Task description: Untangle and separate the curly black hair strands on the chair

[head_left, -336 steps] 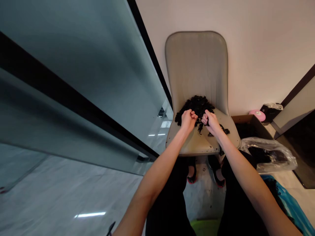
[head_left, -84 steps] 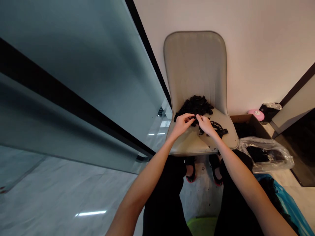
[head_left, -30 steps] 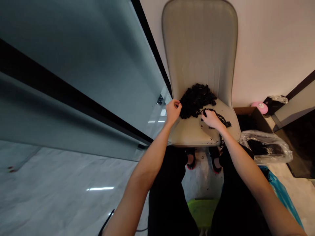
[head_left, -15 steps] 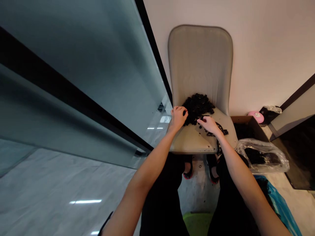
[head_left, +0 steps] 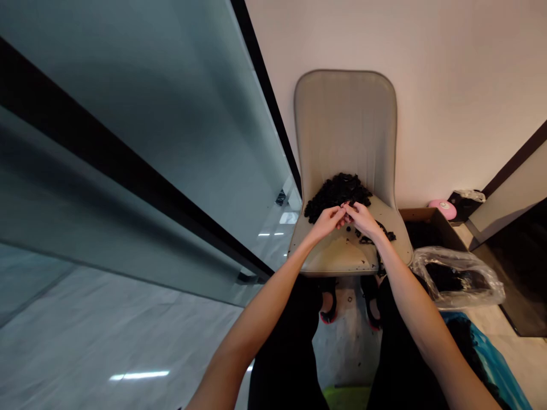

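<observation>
Curly black hair: loose heap on seat of beige chair, against foot of backrest.
Left hand: fingers pressed together, pinching small hair tuft at heap's front edge.
Right hand: also pinching, fingertips meeting left hand's at same tuft; thin hair strip lies just beside it on seat.
Right of chair: cardboard box with dark contents; clear plastic bag holding dark hair; pink round object behind box.

A glass partition with black framing runs along the left, a cream wall rises behind a beige upholstered chair, and light gleams on the grey marble floor.
</observation>
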Tool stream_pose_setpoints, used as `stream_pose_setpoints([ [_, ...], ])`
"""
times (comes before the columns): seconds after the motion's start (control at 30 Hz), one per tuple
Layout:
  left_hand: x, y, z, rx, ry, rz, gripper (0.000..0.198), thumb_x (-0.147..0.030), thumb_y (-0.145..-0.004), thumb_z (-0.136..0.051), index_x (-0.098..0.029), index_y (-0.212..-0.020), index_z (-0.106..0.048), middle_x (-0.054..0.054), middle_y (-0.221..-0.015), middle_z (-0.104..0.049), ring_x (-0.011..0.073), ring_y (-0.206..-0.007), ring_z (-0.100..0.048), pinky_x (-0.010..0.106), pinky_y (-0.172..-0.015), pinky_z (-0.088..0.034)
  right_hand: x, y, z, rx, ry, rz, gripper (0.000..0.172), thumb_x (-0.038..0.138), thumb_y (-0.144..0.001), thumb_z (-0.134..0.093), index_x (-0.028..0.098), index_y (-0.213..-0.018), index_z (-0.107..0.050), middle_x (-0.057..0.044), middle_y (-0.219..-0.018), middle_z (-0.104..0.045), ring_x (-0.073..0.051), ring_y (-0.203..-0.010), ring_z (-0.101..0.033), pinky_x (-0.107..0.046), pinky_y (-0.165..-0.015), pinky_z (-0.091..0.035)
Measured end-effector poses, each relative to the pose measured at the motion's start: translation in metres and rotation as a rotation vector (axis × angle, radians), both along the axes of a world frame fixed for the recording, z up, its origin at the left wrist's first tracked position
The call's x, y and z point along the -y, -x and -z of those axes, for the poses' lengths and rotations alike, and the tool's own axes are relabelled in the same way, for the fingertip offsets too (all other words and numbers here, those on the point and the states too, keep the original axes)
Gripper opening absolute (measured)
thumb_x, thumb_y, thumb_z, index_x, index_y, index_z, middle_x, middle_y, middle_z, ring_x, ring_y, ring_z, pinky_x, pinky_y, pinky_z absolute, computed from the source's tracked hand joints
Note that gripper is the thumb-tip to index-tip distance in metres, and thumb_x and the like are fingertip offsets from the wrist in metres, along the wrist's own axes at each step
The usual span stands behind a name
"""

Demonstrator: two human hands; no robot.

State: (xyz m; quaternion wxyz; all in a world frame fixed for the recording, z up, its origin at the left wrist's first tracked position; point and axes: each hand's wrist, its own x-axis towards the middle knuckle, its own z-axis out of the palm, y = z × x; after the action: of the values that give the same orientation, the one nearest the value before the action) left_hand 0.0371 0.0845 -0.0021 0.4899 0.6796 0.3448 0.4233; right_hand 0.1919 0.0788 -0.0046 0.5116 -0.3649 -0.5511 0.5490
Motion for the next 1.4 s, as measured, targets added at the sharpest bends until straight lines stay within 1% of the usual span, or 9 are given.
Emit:
stream_pose_setpoints([
  [0.2,0.007,-0.008,-0.011,0.003,-0.039,0.019,0.044,-0.056,-0.090,-0.057,-0.018,-0.068,-0.057,0.000,-0.063,-0.056,0.0100,-0.055,-0.048,0.024,-0.052,-0.039,0.010,-0.007,-0.007,0.056,-0.030,-0.007,0.059,0.077,-0.075,-0.066,0.021,-0.074,-0.051,0.006,-0.059,-0.048,-0.009,-0.053,-0.043,-0.026,-0.053,-0.033],
  [0.37,0.007,-0.018,-0.014,0.022,-0.045,-0.079,0.034,-0.044,-0.089,-0.056,-0.020,-0.066,-0.052,-0.003,-0.059,-0.051,0.0099,-0.053,-0.045,0.024,-0.053,-0.036,0.009,-0.012,-0.004,0.145,0.080,0.068,0.070,0.088,-0.077,-0.050,0.019,-0.066,-0.052,0.002,-0.056,-0.051,-0.009,-0.051,-0.043,-0.026,-0.052,-0.032],
  [0.53,0.006,-0.024,-0.013,0.034,-0.056,-0.167,0.030,-0.041,-0.089,-0.054,-0.021,-0.068,-0.050,-0.004,-0.057,-0.049,0.0105,-0.051,-0.043,0.025,-0.053,-0.033,0.006,-0.016,-0.005,0.155,0.146,0.087,0.073,0.093,-0.076,-0.041,0.021,-0.065,-0.048,0.000,-0.060,-0.055,-0.011,-0.052,-0.046,-0.026,-0.052,-0.034],
  [0.77,0.013,-0.027,-0.015,-0.171,-0.259,-0.194,0.025,-0.034,-0.090,-0.054,-0.019,-0.070,-0.055,-0.003,-0.062,-0.053,0.0117,-0.059,-0.046,0.025,-0.060,-0.033,0.008,-0.023,-0.004,0.445,-0.075,0.219,0.070,0.085,-0.085,-0.035,0.021,-0.061,-0.051,0.001,-0.053,-0.050,-0.014,-0.054,-0.047,-0.027,-0.058,-0.035],
  [0.9,0.013,-0.032,-0.011,-0.156,-0.210,-0.182,0.032,-0.039,-0.093,-0.052,-0.019,-0.068,-0.054,-0.003,-0.061,-0.051,0.0120,-0.058,-0.044,0.025,-0.058,-0.032,0.009,-0.025,-0.006,0.498,-0.112,0.275,0.068,0.080,-0.086,-0.036,0.021,-0.056,-0.051,0.002,-0.049,-0.046,-0.014,-0.055,-0.044,-0.027,-0.058,-0.032],
  [1.0,0.011,-0.032,-0.006,-0.089,-0.144,-0.149,0.042,-0.051,-0.093,-0.055,-0.018,-0.068,-0.056,-0.003,-0.060,-0.049,0.0118,-0.057,-0.042,0.026,-0.056,-0.031,0.009,-0.022,-0.008,0.482,-0.156,0.258,0.068,0.080,-0.086,-0.039,0.021,-0.052,-0.047,0.002,-0.049,-0.043,-0.013,-0.054,-0.040,-0.028,-0.058,-0.029],
  [1.1,0.009,-0.027,-0.007,-0.054,-0.106,-0.087,0.049,-0.061,-0.089,-0.058,-0.016,-0.069,-0.061,-0.003,-0.058,-0.047,0.0112,-0.055,-0.040,0.026,-0.054,-0.029,0.009,-0.016,-0.010,0.415,-0.167,0.184,0.070,0.083,-0.084,-0.042,0.021,-0.050,-0.045,0.003,-0.048,-0.041,-0.012,-0.052,-0.035,-0.028,-0.055,-0.027],
  [1.23,0.008,-0.014,-0.016,-0.031,-0.049,0.026,0.057,-0.070,-0.086,-0.058,-0.016,-0.066,-0.064,-0.002,-0.055,-0.048,0.0112,-0.053,-0.041,0.027,-0.054,-0.031,0.011,-0.007,-0.009,0.218,-0.072,0.052,0.071,0.088,-0.077,-0.049,0.023,-0.050,-0.042,0.003,-0.045,-0.040,-0.010,-0.046,-0.031,-0.027,-0.051,-0.023],
  [1.4,0.005,-0.004,-0.020,0.014,0.010,0.082,0.057,-0.068,-0.085,-0.058,-0.017,-0.061,-0.059,-0.002,-0.053,-0.045,0.0101,-0.051,-0.039,0.025,-0.053,-0.030,0.012,0.008,-0.010,0.007,0.014,-0.005,0.069,0.085,-0.075,-0.058,0.023,-0.051,-0.039,0.006,-0.046,-0.037,-0.008,-0.045,-0.030,-0.026,-0.051,-0.023],
])
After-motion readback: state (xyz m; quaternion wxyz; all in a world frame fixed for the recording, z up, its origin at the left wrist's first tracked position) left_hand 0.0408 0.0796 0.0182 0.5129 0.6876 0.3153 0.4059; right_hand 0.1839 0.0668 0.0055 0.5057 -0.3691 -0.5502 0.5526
